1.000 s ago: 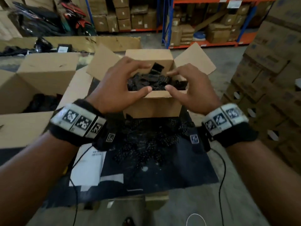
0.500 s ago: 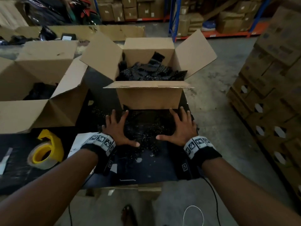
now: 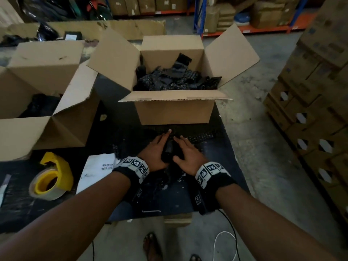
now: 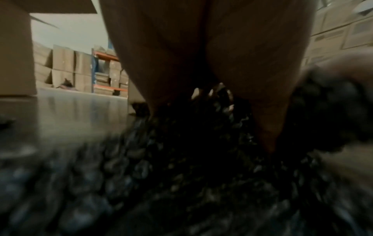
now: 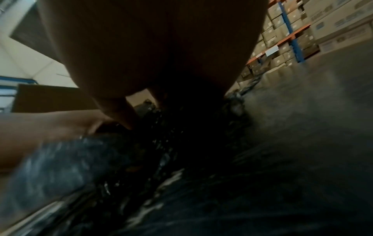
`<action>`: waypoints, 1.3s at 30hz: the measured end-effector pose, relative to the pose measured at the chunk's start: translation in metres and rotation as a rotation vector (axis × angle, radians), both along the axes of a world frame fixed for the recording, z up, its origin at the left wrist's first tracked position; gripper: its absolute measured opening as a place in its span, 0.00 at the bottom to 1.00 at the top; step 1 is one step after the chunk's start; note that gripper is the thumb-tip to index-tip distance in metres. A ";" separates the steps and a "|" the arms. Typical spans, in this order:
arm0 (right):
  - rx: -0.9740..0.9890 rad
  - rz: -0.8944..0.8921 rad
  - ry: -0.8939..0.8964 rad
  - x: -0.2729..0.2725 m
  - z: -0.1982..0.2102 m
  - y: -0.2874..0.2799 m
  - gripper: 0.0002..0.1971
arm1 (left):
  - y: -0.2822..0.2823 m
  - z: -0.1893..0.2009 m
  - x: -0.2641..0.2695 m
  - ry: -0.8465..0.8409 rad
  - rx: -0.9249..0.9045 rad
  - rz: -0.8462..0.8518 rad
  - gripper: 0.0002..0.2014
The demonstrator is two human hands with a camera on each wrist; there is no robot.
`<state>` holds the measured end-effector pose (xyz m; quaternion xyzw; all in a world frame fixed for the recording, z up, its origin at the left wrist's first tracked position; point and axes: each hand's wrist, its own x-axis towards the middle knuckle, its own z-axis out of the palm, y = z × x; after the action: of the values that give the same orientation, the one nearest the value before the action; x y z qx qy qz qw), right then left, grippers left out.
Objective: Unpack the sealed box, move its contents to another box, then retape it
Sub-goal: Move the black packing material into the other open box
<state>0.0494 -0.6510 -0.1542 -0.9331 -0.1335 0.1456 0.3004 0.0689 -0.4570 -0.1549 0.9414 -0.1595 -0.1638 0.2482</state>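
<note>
**Inspector A:** Head view first. What is on the counter point(image 3: 222, 166)?

**Inspector B:** An open box point(image 3: 173, 112) stands at the far middle, flaps up, filled with black packets point(image 3: 175, 78). A second open box point(image 3: 39, 102) sits to its left with dark contents. More black packets lie loose on the counter in front of the middle box. The left hand point(image 3: 155, 153) and right hand point(image 3: 188, 155) are side by side on that loose pile, fingers extended and cupped inward around a small heap between them.

**Inspector A:** Anything else?

**Inspector B:** A yellow tape roll point(image 3: 49, 178) near the left edge, and a white paper point(image 3: 96, 172) beside it.

**Inspector A:** Left wrist view?

**Inspector B:** Blurred. The left hand point(image 4: 201, 63) presses down into the black packets point(image 4: 181, 175); fingers straight, not curled shut.

**Inspector A:** Right wrist view?

**Inspector B:** Dark. The right hand point(image 5: 151, 55) rests on the packets point(image 5: 171, 159), its thumb down against them. It grips nothing that I can confirm.
</note>
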 end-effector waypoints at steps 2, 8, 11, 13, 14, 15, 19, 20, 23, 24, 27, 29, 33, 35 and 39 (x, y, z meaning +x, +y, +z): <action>0.091 0.008 -0.070 -0.004 0.006 -0.002 0.38 | 0.007 0.010 -0.001 -0.067 0.026 0.006 0.62; -0.023 -0.123 -0.191 -0.001 0.021 -0.036 0.46 | 0.052 0.031 -0.011 0.032 0.257 -0.034 0.75; -0.195 -0.068 0.021 -0.005 0.013 -0.042 0.58 | 0.059 0.022 -0.021 0.158 0.426 -0.131 0.78; -0.265 0.047 0.069 -0.011 0.008 -0.034 0.60 | 0.055 0.016 -0.024 0.141 0.421 -0.164 0.78; -0.275 0.099 0.068 -0.014 0.006 -0.028 0.60 | 0.052 0.014 -0.024 0.104 0.400 -0.181 0.77; -0.268 0.136 0.060 -0.016 0.005 -0.022 0.60 | 0.049 0.014 -0.024 0.050 0.377 -0.193 0.77; -0.221 0.109 -0.072 -0.021 0.021 -0.013 0.62 | 0.050 0.030 -0.021 -0.085 0.388 -0.118 0.75; -0.210 0.088 -0.118 -0.023 0.027 -0.015 0.63 | 0.055 0.036 -0.020 -0.099 0.419 -0.091 0.76; -0.203 0.092 -0.166 -0.028 0.040 -0.019 0.72 | 0.069 0.054 -0.019 -0.071 0.406 -0.045 0.79; -0.219 0.119 -0.162 -0.031 0.041 -0.017 0.76 | 0.071 0.056 -0.021 -0.028 0.375 -0.057 0.81; -0.306 0.248 -0.122 -0.037 0.031 -0.004 0.81 | 0.056 0.043 -0.033 0.093 0.355 -0.153 0.85; -0.356 0.288 -0.081 -0.032 0.019 0.004 0.83 | 0.042 0.025 -0.039 0.114 0.368 -0.191 0.87; -0.397 0.263 -0.017 -0.011 0.004 0.013 0.83 | 0.028 0.006 -0.032 0.064 0.403 -0.152 0.88; -0.393 0.291 0.010 -0.004 0.001 0.015 0.82 | 0.028 0.006 -0.027 0.037 0.429 -0.140 0.87; -0.420 0.324 0.018 0.000 -0.005 0.015 0.69 | 0.034 0.009 -0.021 0.119 0.363 -0.102 0.82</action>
<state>0.0490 -0.6360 -0.1589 -0.9402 -0.2452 0.2245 0.0741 0.0481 -0.4226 -0.1459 0.9500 -0.1598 -0.2576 0.0750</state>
